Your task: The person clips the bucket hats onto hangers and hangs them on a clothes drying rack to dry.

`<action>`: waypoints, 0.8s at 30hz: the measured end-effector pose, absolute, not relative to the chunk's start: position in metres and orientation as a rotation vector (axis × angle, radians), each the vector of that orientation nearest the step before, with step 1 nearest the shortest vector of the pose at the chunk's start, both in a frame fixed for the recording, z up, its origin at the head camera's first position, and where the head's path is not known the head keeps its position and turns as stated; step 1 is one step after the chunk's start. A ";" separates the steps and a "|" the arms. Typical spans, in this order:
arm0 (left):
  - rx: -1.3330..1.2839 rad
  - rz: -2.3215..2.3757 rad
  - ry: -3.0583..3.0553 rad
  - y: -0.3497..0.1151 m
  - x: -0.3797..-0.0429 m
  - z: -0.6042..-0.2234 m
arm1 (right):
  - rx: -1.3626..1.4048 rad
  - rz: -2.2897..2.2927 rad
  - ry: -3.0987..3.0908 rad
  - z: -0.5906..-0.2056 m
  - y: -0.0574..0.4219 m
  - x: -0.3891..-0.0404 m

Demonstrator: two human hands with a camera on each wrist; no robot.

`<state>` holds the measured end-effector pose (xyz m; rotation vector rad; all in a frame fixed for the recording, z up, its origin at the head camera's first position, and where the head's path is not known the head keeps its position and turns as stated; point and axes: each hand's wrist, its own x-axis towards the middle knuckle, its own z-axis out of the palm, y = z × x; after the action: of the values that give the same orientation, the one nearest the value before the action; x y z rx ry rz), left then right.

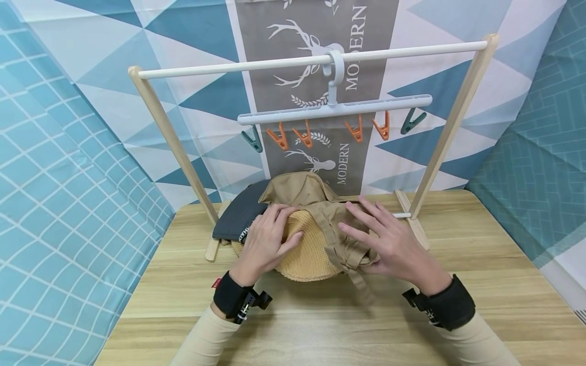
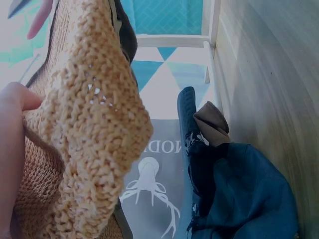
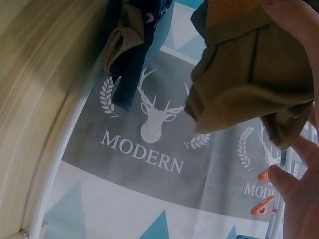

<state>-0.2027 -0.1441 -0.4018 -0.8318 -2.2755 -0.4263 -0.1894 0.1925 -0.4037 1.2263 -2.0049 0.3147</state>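
A sun hat [image 1: 311,249] with a yellowish woven part and khaki fabric is in front of me, tilted above the table. My left hand [image 1: 270,236] grips its woven edge, thumb on the near side; the left wrist view shows the coarse weave close up. Over the khaki side, my right hand [image 1: 389,241] is spread, its fingers nearly straight and its thumb partly hidden. A knotted fabric strap [image 1: 359,284] hangs down, blurred. Behind my left hand lies a dark blue cap [image 1: 240,211] with white lettering, also visible in the left wrist view [image 2: 249,194].
A wooden rack [image 1: 171,142] with a white top bar [image 1: 220,67] stands at the back. From the bar hangs a pale hanger [image 1: 366,107] with several orange and green clips [image 1: 354,130]. Patterned cloth covers the wall behind the wood-grain table [image 1: 297,335].
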 end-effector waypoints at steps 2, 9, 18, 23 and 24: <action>-0.804 -0.430 -2.272 -0.144 -0.202 -0.402 | 1.226 0.293 -2.010 -0.404 0.192 -0.188; -0.784 -0.421 -2.275 -0.137 -0.199 -0.402 | 1.246 0.239 -1.975 -0.403 0.187 -0.187; -0.889 -0.386 -2.278 -0.131 -0.192 -0.400 | 1.240 0.167 -1.954 -0.403 0.185 -0.178; -0.884 -0.406 -2.263 -0.130 -0.192 -0.400 | 1.209 0.173 -1.856 -0.402 0.182 -0.179; -0.881 -0.413 -2.268 -0.130 -0.192 -0.400 | 1.205 0.183 -1.820 -0.401 0.182 -0.180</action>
<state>-0.1917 -0.1304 -0.4004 -0.8808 -2.2680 -0.4129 -0.1800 0.1818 -0.4015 1.2055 -1.8198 0.1827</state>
